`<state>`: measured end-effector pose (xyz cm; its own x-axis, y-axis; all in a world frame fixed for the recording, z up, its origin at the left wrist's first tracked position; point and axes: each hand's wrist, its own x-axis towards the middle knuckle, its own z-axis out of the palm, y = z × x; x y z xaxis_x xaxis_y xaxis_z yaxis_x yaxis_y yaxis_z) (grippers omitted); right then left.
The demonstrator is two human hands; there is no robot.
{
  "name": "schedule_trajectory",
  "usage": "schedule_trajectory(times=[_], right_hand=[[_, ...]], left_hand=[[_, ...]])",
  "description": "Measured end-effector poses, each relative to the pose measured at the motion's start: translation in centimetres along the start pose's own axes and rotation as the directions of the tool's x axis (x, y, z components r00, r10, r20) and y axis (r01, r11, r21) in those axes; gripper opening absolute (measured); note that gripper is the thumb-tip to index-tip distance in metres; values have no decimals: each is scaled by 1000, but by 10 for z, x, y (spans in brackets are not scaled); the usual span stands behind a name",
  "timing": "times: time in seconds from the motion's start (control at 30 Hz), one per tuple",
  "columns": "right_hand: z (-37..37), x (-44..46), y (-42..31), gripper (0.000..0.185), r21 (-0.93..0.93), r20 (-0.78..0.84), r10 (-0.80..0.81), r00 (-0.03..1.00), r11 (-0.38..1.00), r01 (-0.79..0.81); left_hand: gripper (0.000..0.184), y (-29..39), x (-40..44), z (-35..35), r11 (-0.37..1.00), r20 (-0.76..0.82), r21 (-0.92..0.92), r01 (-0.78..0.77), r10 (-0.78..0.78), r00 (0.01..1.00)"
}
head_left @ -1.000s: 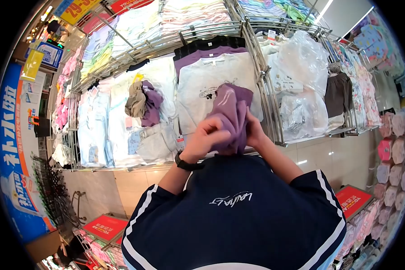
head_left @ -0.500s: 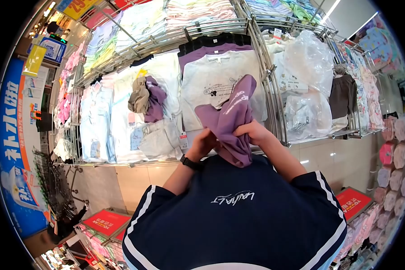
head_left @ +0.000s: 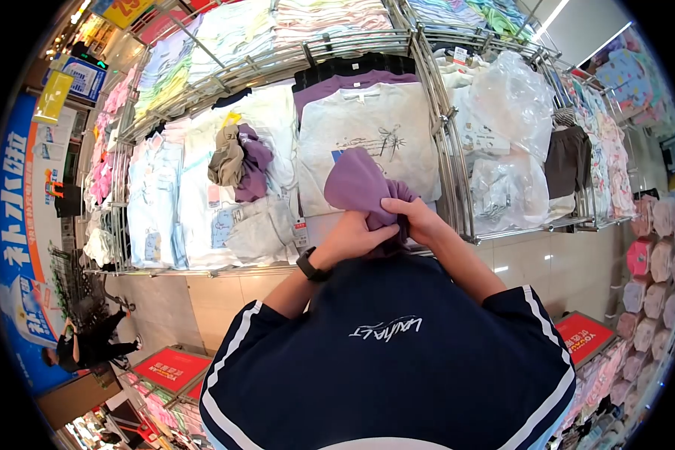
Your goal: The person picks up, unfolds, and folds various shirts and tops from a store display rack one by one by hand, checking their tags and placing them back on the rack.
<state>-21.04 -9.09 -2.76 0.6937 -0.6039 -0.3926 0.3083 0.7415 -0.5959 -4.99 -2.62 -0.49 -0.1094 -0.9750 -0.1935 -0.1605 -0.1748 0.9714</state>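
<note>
A bunched purple garment [head_left: 358,180] is gripped in front of my chest, its upper part sticking up in a loose fold. Its exact kind cannot be made out. My left hand [head_left: 356,238], below a black wristwatch [head_left: 310,265], is closed on the cloth from the left. From the right, my right hand [head_left: 414,217] pinches it, thumb across the top. The garment's lower part is hidden behind my hands. Just beyond it lies a pale grey printed T-shirt [head_left: 367,112], on top of purple and black ones.
To the left, a crumpled brown garment [head_left: 226,161] and a purple one [head_left: 253,165] lie on white shirts. Clear plastic bags [head_left: 511,187] rest in the right section. Metal rails [head_left: 446,150] divide the rack. A person in black [head_left: 90,341] is at the lower left.
The purple garment has been bunched and turned, so its white lettering no longer shows. My left hand has moved up onto its front. The person at the lower left has come further into view.
</note>
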Motion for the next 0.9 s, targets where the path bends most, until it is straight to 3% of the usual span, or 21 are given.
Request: schedule_trajectory(times=[0.07, 0.1, 0.2, 0.23, 0.33, 0.37, 0.47, 0.5, 0.53, 0.6, 0.67, 0.7, 0.77, 0.83, 0.9], right_hand=[[-6, 7, 3, 31, -16, -122, -54, 991, 998, 53], [-9, 10, 3, 30, -21, -160, -83, 984, 997, 80], [-13, 6, 4, 31, -62, -207, -165, 964, 986, 155], [-15, 6, 5, 32, -58, -212, -179, 961, 984, 171], [-15, 6, 4, 34, 2, -210, -193, 959, 980, 198], [-15, 7, 4, 34, 30, -207, -194, 959, 978, 204], [-14, 9, 10, 34, -18, -187, -282, 941, 959, 283], [-14, 8, 12, 35, -179, -160, -337, 928, 934, 308], [-14, 7, 14, 36, -334, -124, -388, 914, 883, 329], [-2, -2, 17, 34, -582, 13, -452, 892, 722, 374], [7, -9, 27, 37, -610, 38, -465, 885, 690, 389], [11, -12, 24, 40, -687, 109, -486, 867, 593, 419], [0, -4, 20, 40, -677, -86, -374, 923, 702, 222], [-1, 0, 11, 33, -589, -222, -406, 886, 780, 210], [-8, 8, 5, 28, -184, -280, -336, 899, 938, 294]], left_hand=[[20, -4, 1, 4, 972, -35, -230, 36, -45, 998], [11, 6, -2, 5, 947, -120, -310, 82, -124, 985], [31, -18, -4, -6, 916, -271, -379, -133, 28, 962], [46, -21, -5, -8, 922, -310, -351, -165, 52, 949], [46, -27, -6, -15, 816, -414, -506, -278, 53, 909], [43, -30, -4, -15, 802, -449, -472, -366, 139, 883], [27, -21, 0, -12, 632, -424, -696, -341, 21, 906], [13, -13, -2, -11, 658, -354, -714, -238, -46, 934], [34, -17, 1, -8, 612, -236, -781, -125, -104, 966], [52, -30, 3, 4, 756, -141, -651, -63, -39, 989], [53, -25, 3, 6, 853, -123, -518, -56, -9, 992], [53, -23, 6, 6, 894, -108, -446, -55, 7, 994], [50, -25, 8, 2, 882, -91, -469, 48, -102, 991], [41, -23, 6, -2, 853, -107, -512, 100, -179, 978], [39, -20, 3, -6, 824, -109, -560, 81, -171, 979]])
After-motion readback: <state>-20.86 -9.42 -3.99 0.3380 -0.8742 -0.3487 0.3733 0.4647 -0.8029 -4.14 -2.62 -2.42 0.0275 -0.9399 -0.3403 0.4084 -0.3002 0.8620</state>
